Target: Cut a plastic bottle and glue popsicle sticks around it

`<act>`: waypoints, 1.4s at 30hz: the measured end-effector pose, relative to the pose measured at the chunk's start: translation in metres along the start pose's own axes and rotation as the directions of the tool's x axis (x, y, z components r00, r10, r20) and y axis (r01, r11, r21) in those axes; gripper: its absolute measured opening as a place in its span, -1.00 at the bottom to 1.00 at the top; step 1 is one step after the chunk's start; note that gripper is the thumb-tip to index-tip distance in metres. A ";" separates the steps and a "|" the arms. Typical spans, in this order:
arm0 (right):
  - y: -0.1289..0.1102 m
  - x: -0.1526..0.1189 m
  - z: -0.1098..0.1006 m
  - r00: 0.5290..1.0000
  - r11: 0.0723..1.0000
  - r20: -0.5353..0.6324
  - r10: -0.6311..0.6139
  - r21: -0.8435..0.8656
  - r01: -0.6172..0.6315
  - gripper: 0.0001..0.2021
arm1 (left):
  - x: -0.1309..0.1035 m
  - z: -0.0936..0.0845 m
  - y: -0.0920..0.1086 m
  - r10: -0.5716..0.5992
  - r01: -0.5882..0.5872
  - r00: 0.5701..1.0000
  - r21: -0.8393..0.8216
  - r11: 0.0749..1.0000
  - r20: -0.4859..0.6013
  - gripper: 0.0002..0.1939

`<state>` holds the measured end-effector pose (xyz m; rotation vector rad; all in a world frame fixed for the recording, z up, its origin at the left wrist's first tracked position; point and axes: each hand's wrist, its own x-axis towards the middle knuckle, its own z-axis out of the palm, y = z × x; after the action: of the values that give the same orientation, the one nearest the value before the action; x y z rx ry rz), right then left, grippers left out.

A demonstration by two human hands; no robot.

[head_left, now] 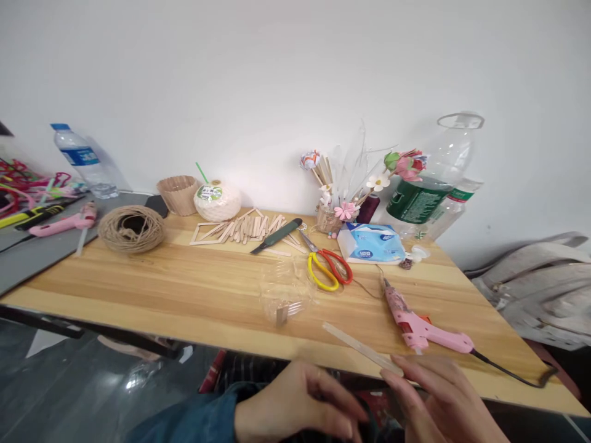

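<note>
My right hand (436,397) pinches the end of a translucent hot glue stick (357,346), which points up and left over the table's front edge. My left hand (300,403) is beside it, below the edge, fingers loosely bent and apart with nothing visible in them. Right of the stick lies a pink glue gun (422,326), its nozzle toward the wall and a black cord trailing right. A clear plastic piece (284,295), perhaps a cut bottle part, rests ahead of my hands. Scissors (329,269) with yellow and red handles lie just beyond it.
Wooden craft sticks (252,227) are heaped near the wall beside a green-handled knife (279,235). Twine (132,229) and a second pink glue gun (64,223) sit at left. Tissues (372,243), paper flowers (401,163) and a large bottle (418,200) stand at right.
</note>
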<state>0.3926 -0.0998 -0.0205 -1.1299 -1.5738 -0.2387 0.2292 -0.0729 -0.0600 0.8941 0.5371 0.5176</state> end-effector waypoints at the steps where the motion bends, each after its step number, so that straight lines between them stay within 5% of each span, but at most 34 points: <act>1: -0.001 0.000 0.004 1.000 1.000 -0.001 0.024 0.004 -0.024 -0.89 | -0.010 -0.008 0.000 0.053 -0.041 0.996 0.172 0.984 -0.067 -0.75; 3: -0.004 -0.001 0.012 0.997 0.999 0.075 0.028 0.026 -0.031 -0.90 | -0.028 -0.026 0.003 0.340 -0.204 0.899 0.421 0.884 -0.277 -0.87; 7: -0.010 0.004 0.033 0.988 0.999 0.153 -0.028 0.035 0.023 -0.97 | -0.048 -0.055 0.029 0.768 -0.369 0.510 0.708 0.602 -0.387 -0.92; 9: -0.012 0.007 0.043 0.982 0.999 0.183 -0.051 0.028 0.047 -0.97 | -0.047 -0.062 0.045 0.835 -0.307 0.456 0.826 0.473 -0.308 -0.87; 15: -0.009 0.006 0.066 0.963 0.997 0.259 -0.073 0.026 0.069 -0.95 | -0.036 -0.065 0.063 0.739 -0.089 0.642 0.937 0.337 -0.205 -0.65; 21: -0.011 0.006 0.077 0.948 0.995 0.301 -0.100 0.015 0.100 -0.95 | -0.033 -0.069 0.061 0.663 -0.052 0.730 0.954 0.296 -0.166 -0.64; 42: 0.004 0.014 0.090 0.867 0.887 0.322 -0.381 -0.136 0.441 -0.86 | -0.020 -0.084 0.084 0.683 -0.261 0.720 0.960 0.099 0.125 -0.80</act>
<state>0.3385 -0.0294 -0.0417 -1.0006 -2.0894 -0.5561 0.1454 0.0075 -0.0295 2.2916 0.9291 1.0400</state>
